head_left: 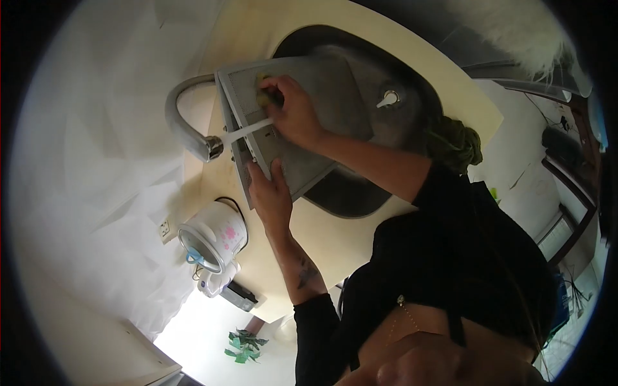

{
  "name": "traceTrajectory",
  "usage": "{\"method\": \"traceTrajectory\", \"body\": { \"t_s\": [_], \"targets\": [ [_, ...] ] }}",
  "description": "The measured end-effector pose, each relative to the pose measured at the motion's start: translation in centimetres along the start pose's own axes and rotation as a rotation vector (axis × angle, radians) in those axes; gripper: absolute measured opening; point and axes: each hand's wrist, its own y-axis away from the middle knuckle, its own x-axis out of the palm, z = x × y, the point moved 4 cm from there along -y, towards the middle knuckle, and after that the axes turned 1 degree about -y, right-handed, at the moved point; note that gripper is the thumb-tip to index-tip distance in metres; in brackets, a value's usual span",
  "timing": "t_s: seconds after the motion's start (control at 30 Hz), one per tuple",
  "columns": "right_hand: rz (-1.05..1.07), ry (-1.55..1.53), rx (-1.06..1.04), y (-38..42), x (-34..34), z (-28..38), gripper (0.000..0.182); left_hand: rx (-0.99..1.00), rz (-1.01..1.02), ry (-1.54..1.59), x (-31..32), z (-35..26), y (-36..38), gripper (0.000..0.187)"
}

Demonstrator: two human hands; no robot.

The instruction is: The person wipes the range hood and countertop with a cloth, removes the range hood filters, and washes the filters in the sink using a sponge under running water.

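A flat grey panel (322,83) with a lighter edge and a dotted strip lies tilted across the dark sink (412,90); I cannot make out its exact kind. My left hand (270,196) grips its near edge, thumb on the upper face and fingers at the side. Pressed to the panel's upper face is a yellow-green and dark sponge (264,96), held in the curled fingers of my right hand (293,112). Water (248,130) streams from the curved faucet (211,148) onto the panel beside my right hand.
A white drain fitting (388,99) shows in the sink basin. On the pale counter (290,248) stands a white appliance with pink flowers (225,231), left of my left forearm. A white wall with an outlet (165,228) borders the counter. A dark green bunched thing (457,143) sits by the sink's right rim.
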Motion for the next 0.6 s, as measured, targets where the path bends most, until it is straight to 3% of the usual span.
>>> {"method": "traceTrajectory", "body": {
  "t_s": [0.03,0.13,0.23,0.3,0.33,0.4,0.47,0.53,0.6],
  "targets": [
    [-0.036,0.043,-0.161,-0.4,0.0,-0.4,0.023,0.006,0.005,-0.004,0.1,-0.1,-0.1,0.028],
    [-0.128,0.035,-0.060,-3.1,-1.9,-5.7,0.023,0.003,-0.005,-0.009,0.2,-0.1,-0.1,0.028],
    [-0.163,0.134,-0.138,-3.9,-3.4,-10.5,0.024,-0.143,0.093,0.011,0.7,0.5,0.1,0.028],
    [-0.247,0.245,0.063,-4.4,-4.7,-12.6,0.023,-0.117,0.064,0.065,1.1,0.4,0.1,0.028],
    [-0.250,0.237,0.055,-4.6,-5.1,-12.8,0.023,-0.109,0.055,0.062,1.2,0.5,0.3,0.028],
    [-0.227,0.286,0.344,-5.5,-5.7,-11.8,0.024,-0.104,0.032,0.043,1.1,0.5,0.7,0.028],
    [-0.040,0.496,0.105,-3.6,-4.3,-3.9,0.020,-0.125,0.045,0.046,1.0,0.3,0.4,0.031],
    [0.007,0.134,-0.122,-1.8,-0.4,-1.6,0.017,-0.161,0.074,0.045,0.8,0.3,0.6,0.035],
    [-0.004,0.055,-0.123,-1.9,-0.8,-3.3,0.015,-0.146,0.109,0.047,0.4,0.3,0.5,0.028]
  ]
}}
